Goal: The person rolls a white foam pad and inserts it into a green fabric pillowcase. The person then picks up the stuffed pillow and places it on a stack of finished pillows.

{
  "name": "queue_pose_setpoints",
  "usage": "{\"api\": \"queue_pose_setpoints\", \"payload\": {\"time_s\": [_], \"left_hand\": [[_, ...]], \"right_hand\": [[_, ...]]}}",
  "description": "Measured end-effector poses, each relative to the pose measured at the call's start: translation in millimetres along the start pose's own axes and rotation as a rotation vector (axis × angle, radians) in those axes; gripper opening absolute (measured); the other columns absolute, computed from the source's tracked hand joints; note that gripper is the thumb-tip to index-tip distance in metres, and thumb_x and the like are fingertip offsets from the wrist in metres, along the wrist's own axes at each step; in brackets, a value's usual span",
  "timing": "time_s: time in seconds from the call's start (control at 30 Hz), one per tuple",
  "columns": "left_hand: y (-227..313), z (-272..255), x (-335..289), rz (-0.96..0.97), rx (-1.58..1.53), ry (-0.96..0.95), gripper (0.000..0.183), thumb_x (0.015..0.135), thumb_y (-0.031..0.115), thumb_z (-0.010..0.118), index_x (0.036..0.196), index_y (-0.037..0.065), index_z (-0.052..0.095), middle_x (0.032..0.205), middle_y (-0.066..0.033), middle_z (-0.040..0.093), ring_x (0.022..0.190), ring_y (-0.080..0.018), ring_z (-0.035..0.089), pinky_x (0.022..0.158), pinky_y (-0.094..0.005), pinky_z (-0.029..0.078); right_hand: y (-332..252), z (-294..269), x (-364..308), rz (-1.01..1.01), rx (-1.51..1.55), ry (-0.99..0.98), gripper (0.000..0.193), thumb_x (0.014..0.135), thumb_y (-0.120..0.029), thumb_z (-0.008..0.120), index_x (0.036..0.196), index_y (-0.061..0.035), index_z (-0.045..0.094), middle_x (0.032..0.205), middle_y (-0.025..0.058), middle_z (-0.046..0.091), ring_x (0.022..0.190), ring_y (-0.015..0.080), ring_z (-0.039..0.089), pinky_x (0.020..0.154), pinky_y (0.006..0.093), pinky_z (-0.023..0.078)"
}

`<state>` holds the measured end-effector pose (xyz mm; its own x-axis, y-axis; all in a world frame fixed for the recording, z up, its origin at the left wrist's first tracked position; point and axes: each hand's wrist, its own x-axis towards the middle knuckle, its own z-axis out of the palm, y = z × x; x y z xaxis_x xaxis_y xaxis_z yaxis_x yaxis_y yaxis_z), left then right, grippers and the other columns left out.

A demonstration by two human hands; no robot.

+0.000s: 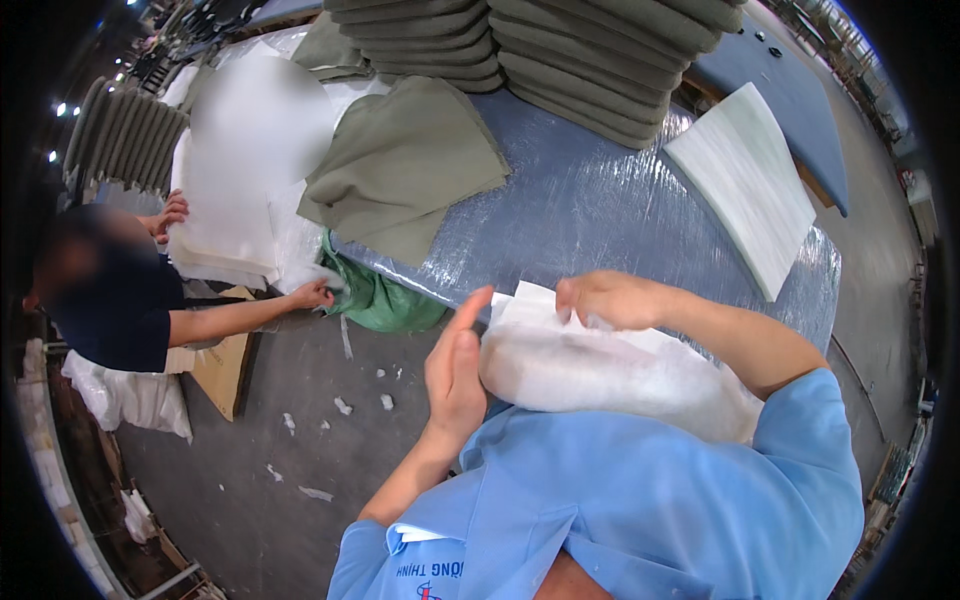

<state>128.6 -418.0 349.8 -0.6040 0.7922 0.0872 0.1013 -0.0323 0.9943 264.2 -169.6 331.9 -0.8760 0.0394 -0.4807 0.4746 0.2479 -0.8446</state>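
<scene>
A white, fluffy padded piece (610, 370) lies against my body at the table's near edge, with thin white sheet layers (535, 298) showing along its far side. My left hand (455, 385) stands upright by its left end, fingers straight and palm facing it. My right hand (618, 300) is closed over the far side, pinching a bit of the white padding. Its fingertips partly hide what they hold. The plastic-covered blue table (560, 215) extends beyond both hands.
Grey-green fabric (405, 165) and a white padding sheet (750, 185) lie on the table. Tall stacks of grey-green cushions (590, 70) stand behind. A green sack (375, 295) hangs near a co-worker (110, 290) handling white padding at left. White scraps (342, 405) dot the floor.
</scene>
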Motion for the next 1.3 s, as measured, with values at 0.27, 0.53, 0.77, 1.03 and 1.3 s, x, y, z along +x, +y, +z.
{"api": "queue_pose_setpoints", "payload": {"time_s": [0.27,0.53,0.77,1.03,1.3], "left_hand": [[-22,12,-28,0.170,0.479,-0.200,0.083,0.105,0.031,0.059,0.164,-0.011,0.018,0.166,-0.0323,0.035,0.155,-0.0492,0.033,0.129,-0.0554,0.021],[-13,12,-16,0.201,0.561,-0.286,0.087,0.098,0.026,0.067,0.162,-0.013,0.024,0.153,-0.0364,0.048,0.144,-0.0490,0.048,0.121,-0.0516,0.037],[-14,28,3,0.032,0.553,-0.207,0.064,0.097,0.021,0.064,0.151,-0.010,0.050,0.115,-0.0211,0.074,0.112,-0.0392,0.067,0.101,-0.0471,0.051],[-11,37,25,-0.017,0.579,-0.215,0.053,0.101,0.020,0.059,0.147,-0.006,0.058,0.100,-0.0222,0.074,0.098,-0.0394,0.070,0.093,-0.0474,0.053],[3,49,32,0.169,0.672,-0.054,0.050,0.100,0.017,0.060,0.145,-0.003,0.060,0.113,-0.0246,0.073,0.114,-0.0412,0.067,0.104,-0.0520,0.048]], "right_hand": [[-21,37,7,0.050,-0.249,-0.224,0.052,0.111,-0.050,0.049,0.108,-0.0046,0.075,0.098,0.0206,0.074,0.096,0.0372,0.070,0.087,0.0471,0.053],[60,25,23,0.131,-0.268,0.026,0.042,0.110,-0.040,0.053,0.109,-0.0047,0.077,0.102,0.0198,0.075,0.098,0.0364,0.070,0.090,0.0459,0.053],[-3,8,-10,-0.059,-0.166,-0.153,0.034,0.108,-0.035,0.058,0.106,-0.0047,0.074,0.101,0.0152,0.075,0.096,0.0286,0.071,0.087,0.0435,0.053],[5,-36,-47,0.168,-0.174,0.041,0.048,0.110,-0.047,0.052,0.108,-0.0035,0.073,0.101,0.0174,0.075,0.098,0.0338,0.071,0.088,0.0470,0.054],[-20,-5,-58,0.065,-0.194,0.004,0.050,0.113,-0.044,0.048,0.130,-0.0033,0.071,0.116,0.0217,0.075,0.112,0.0337,0.070,0.099,0.0443,0.052]]}}
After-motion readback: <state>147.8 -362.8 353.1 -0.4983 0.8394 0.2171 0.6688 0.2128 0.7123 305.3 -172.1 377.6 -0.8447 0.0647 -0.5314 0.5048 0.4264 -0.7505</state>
